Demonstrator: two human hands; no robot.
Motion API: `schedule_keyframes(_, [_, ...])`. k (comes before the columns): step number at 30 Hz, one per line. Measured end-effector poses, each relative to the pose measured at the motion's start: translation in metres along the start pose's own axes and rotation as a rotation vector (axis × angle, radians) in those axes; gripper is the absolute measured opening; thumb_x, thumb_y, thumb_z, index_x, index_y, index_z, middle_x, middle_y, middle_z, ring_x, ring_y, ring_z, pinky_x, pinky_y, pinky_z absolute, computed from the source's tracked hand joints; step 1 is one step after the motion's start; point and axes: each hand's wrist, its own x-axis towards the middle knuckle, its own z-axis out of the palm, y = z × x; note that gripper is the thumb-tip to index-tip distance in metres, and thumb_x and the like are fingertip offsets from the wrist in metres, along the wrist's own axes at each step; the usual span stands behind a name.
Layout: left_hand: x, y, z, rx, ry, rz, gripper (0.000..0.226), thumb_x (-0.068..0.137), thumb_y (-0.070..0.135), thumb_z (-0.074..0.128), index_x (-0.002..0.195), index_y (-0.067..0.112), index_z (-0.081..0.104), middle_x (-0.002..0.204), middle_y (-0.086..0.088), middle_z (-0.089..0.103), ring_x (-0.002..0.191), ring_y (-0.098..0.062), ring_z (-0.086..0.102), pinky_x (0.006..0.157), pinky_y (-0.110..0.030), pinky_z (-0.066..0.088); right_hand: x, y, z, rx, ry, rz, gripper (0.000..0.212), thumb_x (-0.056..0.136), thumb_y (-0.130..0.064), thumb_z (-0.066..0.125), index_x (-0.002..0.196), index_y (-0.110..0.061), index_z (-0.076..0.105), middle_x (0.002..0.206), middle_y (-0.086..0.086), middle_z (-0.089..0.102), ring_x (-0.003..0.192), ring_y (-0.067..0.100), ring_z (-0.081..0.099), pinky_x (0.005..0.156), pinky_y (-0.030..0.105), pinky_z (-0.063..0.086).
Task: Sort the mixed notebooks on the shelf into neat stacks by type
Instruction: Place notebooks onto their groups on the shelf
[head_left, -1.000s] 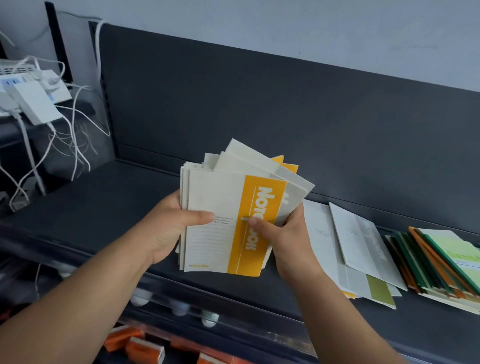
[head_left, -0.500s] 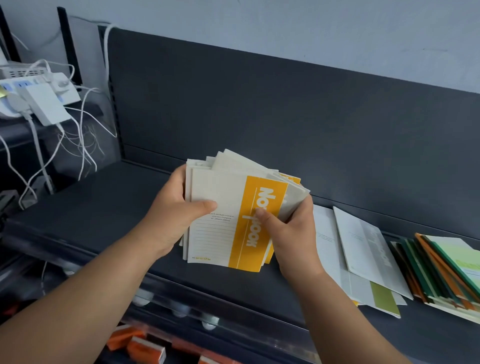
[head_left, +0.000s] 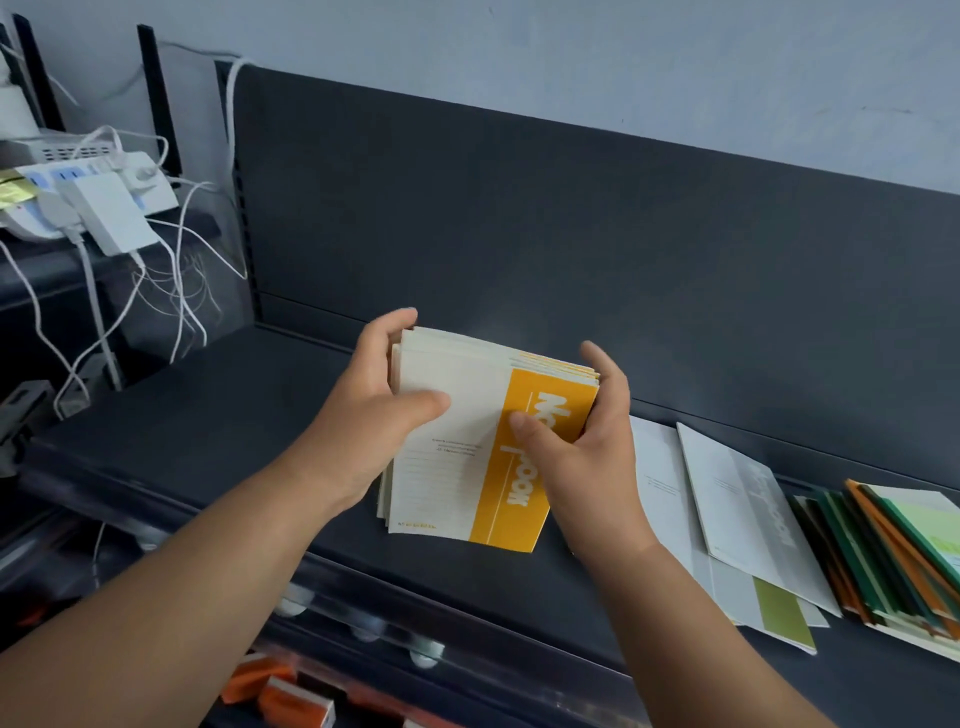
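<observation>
A stack of cream notebooks with a yellow band (head_left: 467, 467) stands squared up over the dark shelf (head_left: 208, 426), tilted toward me. My left hand (head_left: 363, 415) grips its left edge, thumb on the front cover. My right hand (head_left: 582, 447) clasps the right edge, thumb on the yellow band. To the right lie loose grey-white notebooks (head_left: 737, 509), one with an olive band (head_left: 779, 613). Farther right sits a slanted pile of green and orange notebooks (head_left: 893, 556).
The shelf's dark back panel (head_left: 519, 234) rises behind the stack. A white power strip with adapters and tangled cables (head_left: 104, 208) sits on the left. Orange boxes (head_left: 291, 696) show on a lower shelf beneath a clear front rail (head_left: 363, 613).
The fanned yellow-band notebooks have been pushed together into one even stack. Both hands slid up the sides, my left fingers now over the top corner.
</observation>
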Motion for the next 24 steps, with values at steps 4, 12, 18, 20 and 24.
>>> schedule_keyframes(4, [-0.004, 0.006, 0.003, 0.103, -0.024, 0.079, 0.088, 0.081, 0.002, 0.061, 0.14, 0.055, 0.022, 0.144, 0.019, 0.032, 0.121, 0.01, 0.042, 0.094, -0.018, 0.037, -0.002, 0.001, -0.001, -0.05, -0.022, -0.108, 0.085, 0.083, -0.021, 0.074, 0.136, -0.059, 0.018, 0.142, -0.018, 0.039, 0.125, 0.01, 0.05, 0.099, 0.03, 0.05])
schedule_keyframes(12, [0.0, 0.009, 0.003, 0.062, -0.007, 0.11, 0.027, 0.088, 0.043, 0.06, 0.114, 0.036, 0.06, 0.106, 0.018, 0.067, 0.097, 0.004, 0.062, 0.08, -0.013, 0.047, 0.006, -0.002, 0.0, -0.015, 0.012, -0.104, 0.036, 0.082, -0.059, 0.051, 0.116, -0.047, 0.057, 0.122, -0.006, 0.062, 0.113, 0.017, 0.061, 0.093, 0.047, 0.054])
schedule_keyframes(18, [0.005, 0.013, 0.017, -0.066, 0.144, -0.05, 0.045, 0.099, 0.041, 0.044, 0.143, 0.033, 0.04, 0.139, 0.012, 0.048, 0.118, 0.0, 0.05, 0.093, -0.021, 0.039, 0.009, -0.011, 0.003, 0.094, 0.079, -0.02, 0.024, 0.103, -0.041, 0.037, 0.123, -0.041, 0.049, 0.108, -0.023, 0.055, 0.107, 0.003, 0.056, 0.09, 0.027, 0.048])
schedule_keyframes(20, [0.005, 0.015, 0.021, -0.035, 0.114, -0.088, 0.046, 0.1, 0.04, 0.042, 0.144, 0.033, 0.038, 0.138, 0.014, 0.047, 0.12, -0.001, 0.048, 0.093, -0.022, 0.036, 0.01, -0.014, 0.008, 0.098, 0.086, -0.005, 0.016, 0.103, -0.04, 0.037, 0.108, -0.036, 0.051, 0.099, -0.016, 0.056, 0.098, 0.007, 0.058, 0.084, 0.03, 0.051])
schedule_keyframes(24, [0.004, 0.017, 0.018, -0.057, 0.076, -0.112, 0.042, 0.099, 0.037, 0.043, 0.141, 0.033, 0.038, 0.113, 0.018, 0.057, 0.097, 0.003, 0.057, 0.073, -0.018, 0.04, 0.013, -0.013, 0.008, 0.083, 0.083, -0.008, 0.017, 0.1, -0.048, 0.041, 0.099, -0.034, 0.05, 0.098, -0.001, 0.058, 0.099, 0.022, 0.06, 0.084, 0.042, 0.054])
